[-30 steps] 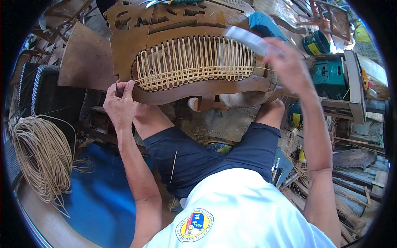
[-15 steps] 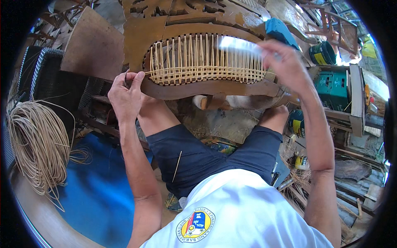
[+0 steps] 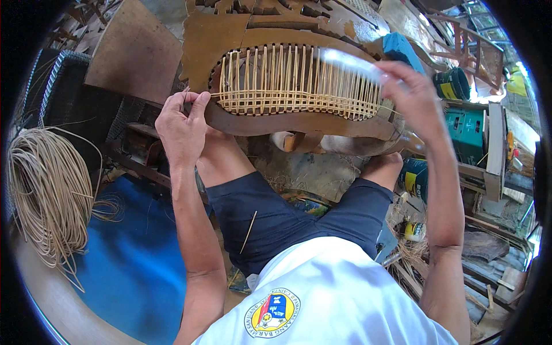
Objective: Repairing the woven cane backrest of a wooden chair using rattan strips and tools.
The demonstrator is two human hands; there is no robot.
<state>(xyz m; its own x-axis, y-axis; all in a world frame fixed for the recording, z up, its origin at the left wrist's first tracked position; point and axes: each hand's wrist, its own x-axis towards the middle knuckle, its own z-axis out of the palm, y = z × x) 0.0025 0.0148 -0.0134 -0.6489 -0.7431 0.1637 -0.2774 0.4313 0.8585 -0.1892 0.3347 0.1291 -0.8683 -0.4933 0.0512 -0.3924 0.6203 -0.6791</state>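
A carved brown wooden chair part [image 3: 253,125] lies across my knees, its oval opening strung with upright cane strands. Crosswise strands form a woven cane panel [image 3: 299,102] along the opening's lower part. My left hand [image 3: 183,123] pinches a thin cane strand [image 3: 214,95] at the panel's left end; a small dark pointed thing shows between its fingers. At the upper right, my right hand [image 3: 415,95] is closed round one end of a flat shiny strip [image 3: 351,62], like a blade. Motion blurs the strip, which passes over the upright strands; whether it touches them I cannot tell.
A large coil of cane [image 3: 50,192] hangs at the left above a blue surface [image 3: 132,253]. A blue block [image 3: 401,50] rests at the panel's far right. Beyond my right arm stand a green crate [image 3: 466,132] and paint cans [image 3: 451,84]. A short cane piece [image 3: 248,232] lies on my shorts.
The whole scene has shifted slightly to the right in view. My left hand stays at the panel's left end, and my right hand still holds the blurred shiny strip over the upright strands.
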